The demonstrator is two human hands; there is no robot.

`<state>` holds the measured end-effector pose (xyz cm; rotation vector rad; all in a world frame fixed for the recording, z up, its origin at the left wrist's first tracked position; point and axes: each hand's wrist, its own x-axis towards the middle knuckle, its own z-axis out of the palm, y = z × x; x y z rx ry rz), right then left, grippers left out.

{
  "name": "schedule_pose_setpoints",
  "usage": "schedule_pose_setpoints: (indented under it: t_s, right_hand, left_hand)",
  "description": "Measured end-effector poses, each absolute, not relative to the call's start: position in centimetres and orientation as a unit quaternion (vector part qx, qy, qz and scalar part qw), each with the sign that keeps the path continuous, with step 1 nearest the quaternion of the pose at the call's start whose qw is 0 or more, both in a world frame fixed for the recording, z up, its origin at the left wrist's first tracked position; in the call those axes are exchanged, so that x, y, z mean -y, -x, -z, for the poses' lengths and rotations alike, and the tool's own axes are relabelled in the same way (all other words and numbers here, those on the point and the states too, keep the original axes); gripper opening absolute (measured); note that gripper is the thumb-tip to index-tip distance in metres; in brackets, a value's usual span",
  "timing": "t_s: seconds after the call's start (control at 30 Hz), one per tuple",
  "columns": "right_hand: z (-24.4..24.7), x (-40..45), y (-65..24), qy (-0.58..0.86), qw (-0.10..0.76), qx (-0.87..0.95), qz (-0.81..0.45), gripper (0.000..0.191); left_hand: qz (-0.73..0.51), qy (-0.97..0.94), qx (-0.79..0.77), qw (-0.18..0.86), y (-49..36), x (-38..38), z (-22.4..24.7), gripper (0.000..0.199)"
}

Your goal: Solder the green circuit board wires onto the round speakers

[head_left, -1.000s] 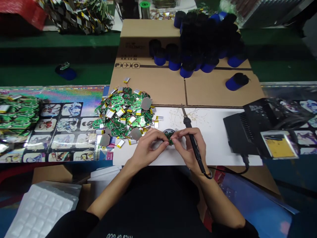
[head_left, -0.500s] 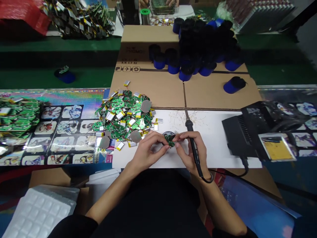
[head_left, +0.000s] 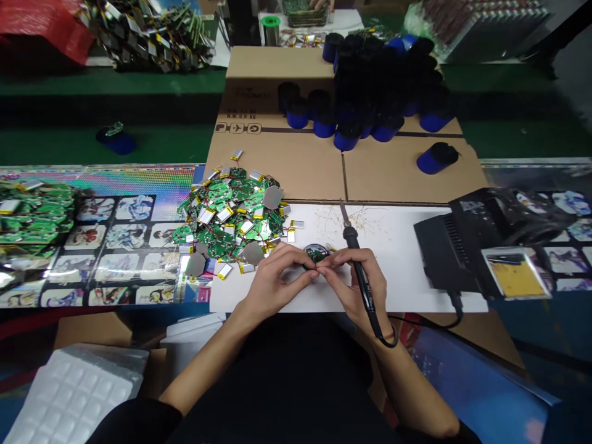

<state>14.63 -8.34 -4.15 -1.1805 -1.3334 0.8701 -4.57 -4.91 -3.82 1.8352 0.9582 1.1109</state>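
Observation:
My left hand (head_left: 275,280) is closed, its thumb and forefinger pinching the near edge of a small round green circuit board (head_left: 316,252). The board sits in a dark round rim over the white work surface, partly hidden by my fingers. My right hand (head_left: 358,277) holds a black soldering iron (head_left: 350,237) loosely across the palm, its metal tip pointing away from me. The right thumb and forefinger meet the left fingertips at the board's edge; anything tiny between them is hidden. To the left lies a heap of green boards (head_left: 222,203) with silver battery packs wired on.
Blue-and-black cylinders (head_left: 348,137) crowd the cardboard (head_left: 296,172) beyond, one lying apart at right. A black soldering station (head_left: 446,250) stands right, with a yellow sponge tray (head_left: 517,274). More boards (head_left: 37,213) are stacked far left. Another person's hand (head_left: 319,5) shows at the top.
My right fingertips have moved left and down to meet the left ones at the board's edge. The soldering iron's tip has swung slightly left. The other person's hands have shifted partly out of view.

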Motion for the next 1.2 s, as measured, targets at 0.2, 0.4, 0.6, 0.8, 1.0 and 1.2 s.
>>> schedule_pose_setpoints:
  t_s: [0.2, 0.4, 0.6, 0.8, 1.0, 1.2]
  right_hand:
    - [4.3, 8.3, -14.7, 0.504, 0.55, 0.571, -0.343, 0.031]
    - [4.2, 8.3, -14.4, 0.492, 0.551, 0.594, -0.319, 0.032]
    - [4.2, 8.2, -14.9, 0.497, 0.51, 0.653, -0.257, 0.033]
    - [3.8, 8.2, -15.5, 0.473, 0.498, 0.688, -0.235, 0.035]
    - [3.7, 8.4, -14.8, 0.472, 0.531, 0.643, -0.286, 0.035]
    - [4.3, 8.7, -14.9, 0.481, 0.53, 0.632, -0.297, 0.032]
  left_hand:
    - [-0.435, -0.695, -0.397, 0.413, 4.4, 5.0, 3.5, 0.005]
    - [-0.442, -0.677, -0.41, 0.423, 4.1, 5.3, 3.4, 0.007]
    - [-0.409, -0.742, -0.418, 0.328, 4.7, 5.3, 2.7, 0.004]
    - [-0.359, -0.819, -0.383, 0.23, 5.4, 4.6, 1.2, 0.005]
    - [-0.408, -0.727, -0.383, 0.398, 4.6, 4.4, 1.4, 0.008]
    - [-0.419, -0.701, -0.414, 0.402, 4.2, 4.8, 2.7, 0.008]
